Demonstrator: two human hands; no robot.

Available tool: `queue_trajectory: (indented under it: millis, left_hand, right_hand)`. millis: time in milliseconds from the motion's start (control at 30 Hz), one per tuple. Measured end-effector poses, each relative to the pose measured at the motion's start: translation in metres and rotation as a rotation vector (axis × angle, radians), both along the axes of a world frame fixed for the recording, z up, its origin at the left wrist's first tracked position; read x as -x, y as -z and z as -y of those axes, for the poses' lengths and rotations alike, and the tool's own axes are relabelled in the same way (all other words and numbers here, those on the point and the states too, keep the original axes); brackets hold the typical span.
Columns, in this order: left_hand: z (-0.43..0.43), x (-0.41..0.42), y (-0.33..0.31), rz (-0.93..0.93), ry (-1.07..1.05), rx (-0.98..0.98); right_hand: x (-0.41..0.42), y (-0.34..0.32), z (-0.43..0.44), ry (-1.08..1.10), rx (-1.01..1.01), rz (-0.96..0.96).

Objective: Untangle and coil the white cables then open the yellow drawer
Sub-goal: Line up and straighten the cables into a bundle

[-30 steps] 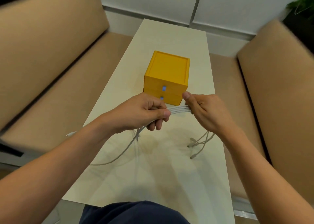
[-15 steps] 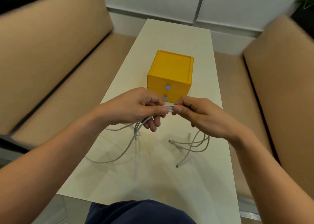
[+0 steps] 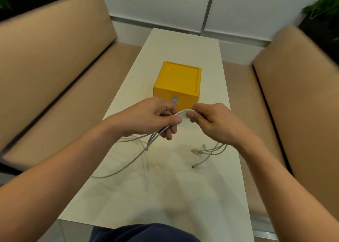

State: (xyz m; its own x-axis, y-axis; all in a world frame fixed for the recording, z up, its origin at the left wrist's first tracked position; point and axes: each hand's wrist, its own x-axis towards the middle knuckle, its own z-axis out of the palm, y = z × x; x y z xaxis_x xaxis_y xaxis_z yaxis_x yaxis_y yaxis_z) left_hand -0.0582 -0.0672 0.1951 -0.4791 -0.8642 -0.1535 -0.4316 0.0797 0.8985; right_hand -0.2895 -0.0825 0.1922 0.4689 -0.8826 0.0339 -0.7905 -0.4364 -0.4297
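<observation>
Grip: left hand (image 3: 146, 119) and right hand (image 3: 212, 122) both pinch the bundle of thin white cables (image 3: 183, 112), thumbs nearly meeting.
Cable axis: the held stretch runs left to right; tails droop to the pale rectangular table (image 3: 165, 196), long loops under the left hand, plug ends under the right.
Drawer: the yellow cube-shaped drawer box (image 3: 178, 82) sits just beyond the knuckles, front facing the person, apparently closed.
Nearer hand: about even, I'd judge.

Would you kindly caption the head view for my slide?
The left hand and right hand grip bundled white cables before the yellow drawer box.
</observation>
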Motion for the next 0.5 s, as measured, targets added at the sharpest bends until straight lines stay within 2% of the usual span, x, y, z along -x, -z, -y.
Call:
queue_trajectory:
  millis: [67, 200, 267, 367, 500]
  left_hand:
    - [0.000, -0.003, 0.005, -0.048, 0.005, -0.052]
    - [0.003, -0.005, 0.014, 0.091, 0.012, -0.046]
    - [0.003, -0.006, 0.016, 0.116, 0.040, -0.047]
    - [0.000, -0.006, 0.008, 0.059, 0.098, -0.036]
    - [0.003, -0.008, 0.010, -0.008, 0.031, 0.014]
  right_hand:
    - [0.001, 0.000, 0.000, -0.001, -0.015, -0.025]
    - [0.002, -0.005, -0.008, -0.098, -0.152, 0.054]
    - [0.002, 0.001, -0.007, -0.114, -0.117, 0.053]
    - [0.010, 0.013, 0.001, -0.088, -0.066, 0.104]
    - [0.007, 0.012, -0.005, -0.113, 0.002, 0.083]
